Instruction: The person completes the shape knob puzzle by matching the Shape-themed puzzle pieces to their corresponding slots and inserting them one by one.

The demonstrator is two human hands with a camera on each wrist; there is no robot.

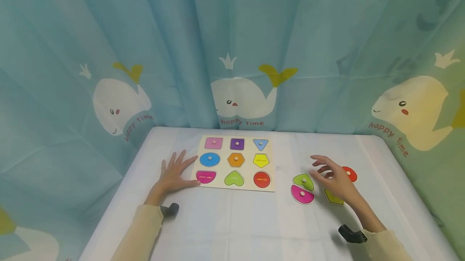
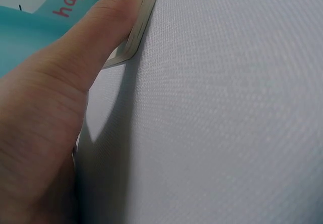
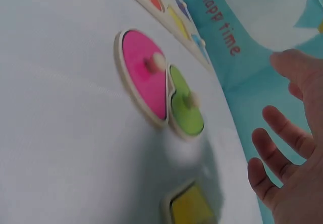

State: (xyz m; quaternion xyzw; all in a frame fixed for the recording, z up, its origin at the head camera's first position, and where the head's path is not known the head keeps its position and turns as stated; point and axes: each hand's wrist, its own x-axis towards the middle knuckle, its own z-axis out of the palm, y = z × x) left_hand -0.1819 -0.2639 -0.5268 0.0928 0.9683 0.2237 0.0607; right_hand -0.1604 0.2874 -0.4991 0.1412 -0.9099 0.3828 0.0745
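Hovering beside the loose magenta half-round (image 1: pixel 299 197) and green heart (image 1: pixel 308 182), the right hand (image 1: pixel 336 181) holds nothing, thumb and fingers parted. Left of these pieces, the left hand (image 1: pixel 175 176) spreads wide, thumb against the shape board (image 1: pixel 222 168). Possible faults: a low grip catches both pieces; light thumb pressure lets the board slip.

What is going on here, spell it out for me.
A person's left grip is spread out, touching the edge of a shape-puzzle board. Their right grip, holding nothing, is raised near four loose pieces: a green heart, pink half-round, yellow pentagon and red circle. Five knobbed pieces sit in the board; four slots are unfilled.
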